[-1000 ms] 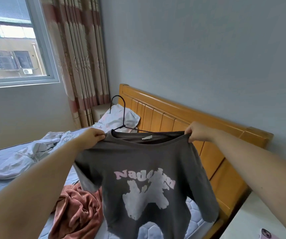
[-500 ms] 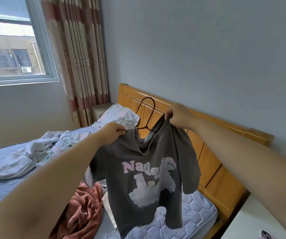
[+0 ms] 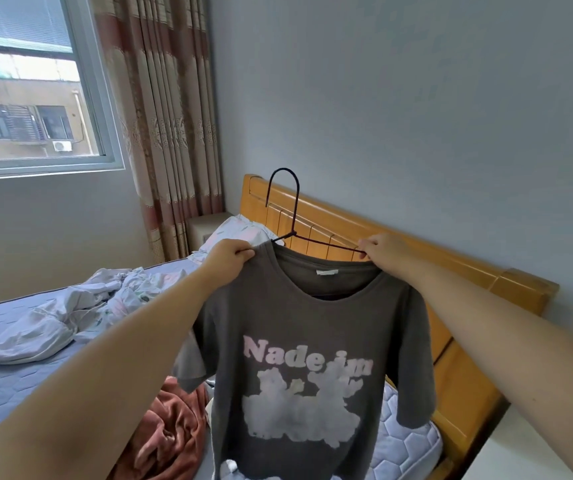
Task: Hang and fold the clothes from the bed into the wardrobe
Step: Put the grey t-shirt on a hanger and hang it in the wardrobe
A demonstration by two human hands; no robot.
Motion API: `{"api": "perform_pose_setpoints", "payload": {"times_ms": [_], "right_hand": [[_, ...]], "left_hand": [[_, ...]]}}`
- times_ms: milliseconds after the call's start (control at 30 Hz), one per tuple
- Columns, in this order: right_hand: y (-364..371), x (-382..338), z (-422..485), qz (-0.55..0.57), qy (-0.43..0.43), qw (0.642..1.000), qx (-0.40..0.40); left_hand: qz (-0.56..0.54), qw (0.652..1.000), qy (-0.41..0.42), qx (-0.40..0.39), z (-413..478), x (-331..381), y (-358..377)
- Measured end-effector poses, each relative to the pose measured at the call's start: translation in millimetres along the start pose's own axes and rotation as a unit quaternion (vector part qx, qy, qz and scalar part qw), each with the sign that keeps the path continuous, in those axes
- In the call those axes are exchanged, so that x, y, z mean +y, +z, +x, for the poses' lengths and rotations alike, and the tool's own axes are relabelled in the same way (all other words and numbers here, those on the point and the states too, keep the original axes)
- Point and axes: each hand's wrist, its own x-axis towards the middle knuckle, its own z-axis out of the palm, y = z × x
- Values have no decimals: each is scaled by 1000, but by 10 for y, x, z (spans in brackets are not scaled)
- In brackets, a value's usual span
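the t-shirt (image 3: 312, 323) hangs in the air over the bed (image 3: 1, 386), front toward the camera, held up at both shoulders. the left hand (image 3: 229, 256) has fingers curled tight and pinches the shirt's shoulder seam just beside the collar. the right hand (image 3: 380, 249) pinches the other side of the collar, where one wire arm of the hanger (image 3: 292, 216) meets the cloth. that arm lies bare above the neckline; the other arm goes in under the collar by the left hand. the hook stands up in front of the headboard (image 3: 468, 282).

the shirt and both forearms block much of the near mattress. a rust-coloured cloth (image 3: 171, 427) lies crumpled on the bed, partly behind the shirt's sleeve. a heap of white clothes (image 3: 70, 313) is further left on the bed, well apart from the shirt. a pillow (image 3: 240, 230) sits by the headboard, just behind the left hand. a curtain (image 3: 171, 116) hangs in the corner beside the window (image 3: 29, 98).

the shirt's chest reads "nade im" in pale pink letters above a white blotchy print. a small white label sits inside the collar; its text is too small to read.
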Motion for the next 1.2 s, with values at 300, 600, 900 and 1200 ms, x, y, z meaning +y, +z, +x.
{"api": "perform_pose_setpoints", "payload": {"times_ms": [300,600,900,1200], "right_hand": [[54,-47,-128,-57,-60,996,-41],[96,-262,-144,-3,-96,995,1],[20,-211,-106,44,-86,995,40],[-148,-230,-97,48,-111,991,61]], "left_hand": [[10,1000,-7,8,5,73,93],[37,998,35,-42,-28,138,118],[147,981,49,-119,-128,138,26],[123,989,54,54,-97,318,115]]}}
